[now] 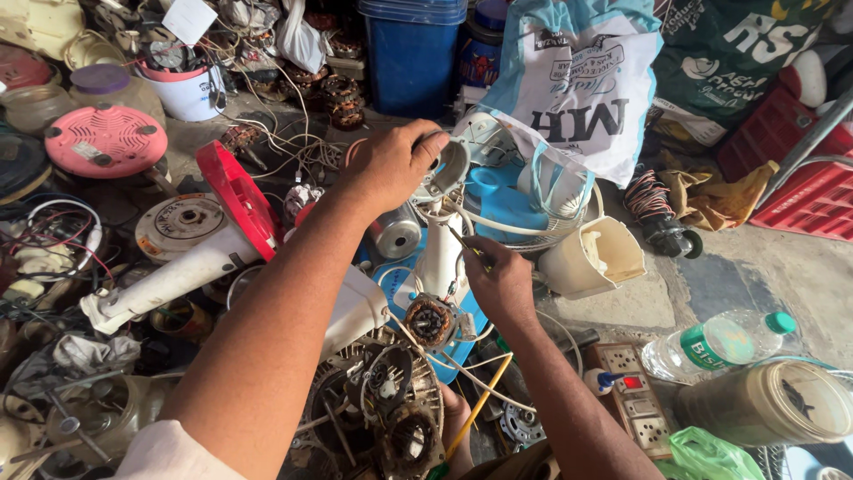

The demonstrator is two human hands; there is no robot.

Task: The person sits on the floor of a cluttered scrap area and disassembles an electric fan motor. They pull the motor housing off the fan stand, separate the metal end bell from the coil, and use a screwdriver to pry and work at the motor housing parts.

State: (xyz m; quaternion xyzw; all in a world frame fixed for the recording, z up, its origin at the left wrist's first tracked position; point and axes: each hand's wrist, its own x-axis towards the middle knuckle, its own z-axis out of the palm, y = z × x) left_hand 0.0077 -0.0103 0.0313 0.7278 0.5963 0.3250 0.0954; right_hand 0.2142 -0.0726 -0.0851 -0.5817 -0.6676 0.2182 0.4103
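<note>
The left hand (pixel 391 164) grips the round grey-white housing (pixel 444 169) at the top of a white fan neck (pixel 442 253); its fingers are curled tight around the rim. The right hand (pixel 502 284) works just below, fingers pinched on a thin screwdriver (pixel 469 246) whose tip points up toward the neck. The neck stands upright between both hands, over a blue base (pixel 404 284).

Hazards, as a judgement:
- The tool tip sits close to the left fingers; a slip off the fastener could drive it into them.
- Loose white wires (pixel 462 369) hang directly beneath the right fingers; snagging them could tear a connection at the copper-wound motor (pixel 429 320) below.
- The neck is steadied by one grip only; if that grip loosens, it could topple onto the parts beneath.

Count:
- Hands at work: two.
- Screwdriver: one.
- Wound motors below the right fingers: one clearly seen; a further motor assembly (pixel 395 404) lies lower.
- Plastic bottle (pixel 711 342): one, right of the right fingers, well apart.
- Power strip (pixel 635 400): one, below and right.
- Red fan base (pixel 235 200): one, left of the left fingers.
- Pink round cover (pixel 107 140): one, far left.
</note>
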